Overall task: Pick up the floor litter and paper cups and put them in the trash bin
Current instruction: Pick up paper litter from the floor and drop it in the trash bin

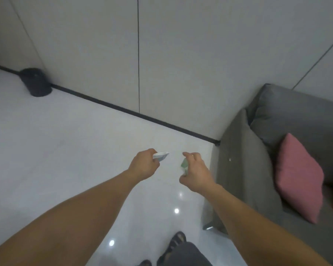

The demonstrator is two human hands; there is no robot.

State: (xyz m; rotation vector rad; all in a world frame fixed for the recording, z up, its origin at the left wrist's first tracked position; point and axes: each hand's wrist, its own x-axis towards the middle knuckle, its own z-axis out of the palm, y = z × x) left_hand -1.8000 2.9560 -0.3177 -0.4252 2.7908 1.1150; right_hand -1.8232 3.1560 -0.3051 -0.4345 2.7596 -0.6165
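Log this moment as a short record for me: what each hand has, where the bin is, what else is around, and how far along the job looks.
left hand: grips white paper litter, perhaps a flattened cup
right hand: holds green litter
trash bin: dark, on the floor against the wall, far to the left of both hands
sofa: grey, on the right, with a pink cushion
progress: both pieces in hand, not yet binned

bin (36,82) black | sofa (288,116) grey | cushion (298,175) pink | floor (65,150) glossy white
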